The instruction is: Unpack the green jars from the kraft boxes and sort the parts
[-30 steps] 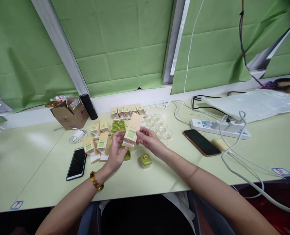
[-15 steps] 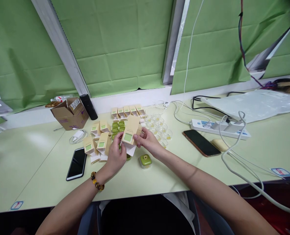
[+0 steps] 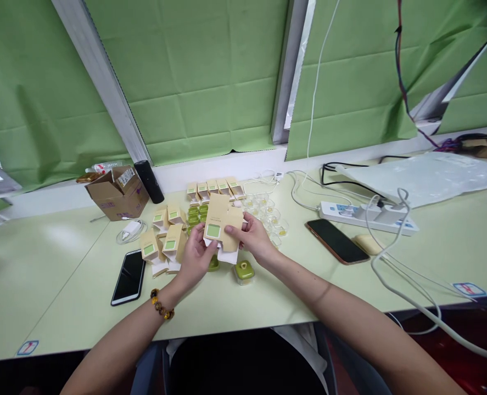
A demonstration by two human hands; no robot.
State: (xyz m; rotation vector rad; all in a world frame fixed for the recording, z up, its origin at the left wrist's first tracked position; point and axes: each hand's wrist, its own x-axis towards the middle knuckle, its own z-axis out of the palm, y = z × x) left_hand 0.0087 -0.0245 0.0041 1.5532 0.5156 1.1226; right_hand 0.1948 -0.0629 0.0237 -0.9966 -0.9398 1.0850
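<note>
Between my two hands is a tan cardboard box (image 3: 219,214) with a green window and white flaps hanging at its lower end. My left hand (image 3: 197,253) grips its left edge, thumb on the front. On the right side, my right hand (image 3: 255,236) pinches it, thumb across the front panel. Below the box, a small clear container with a green lid (image 3: 244,271) stands on the table. Several green lids (image 3: 194,215) lie behind my left hand, partly hidden. Clear containers (image 3: 278,226) with yellow bits are grouped beyond my right hand.
Similar tan boxes (image 3: 174,241) stand left of my hands, with a row of boxes (image 3: 214,187) behind. A phone (image 3: 128,277) lies at left, another phone (image 3: 337,241) at right near a power strip (image 3: 369,216) and loose cables. A brown carton (image 3: 117,195) and black cylinder (image 3: 149,181) stand at the back left.
The box has turned and spread wider, so a second panel and more white flap show on its right. My right hand has shifted slightly right with that side.
</note>
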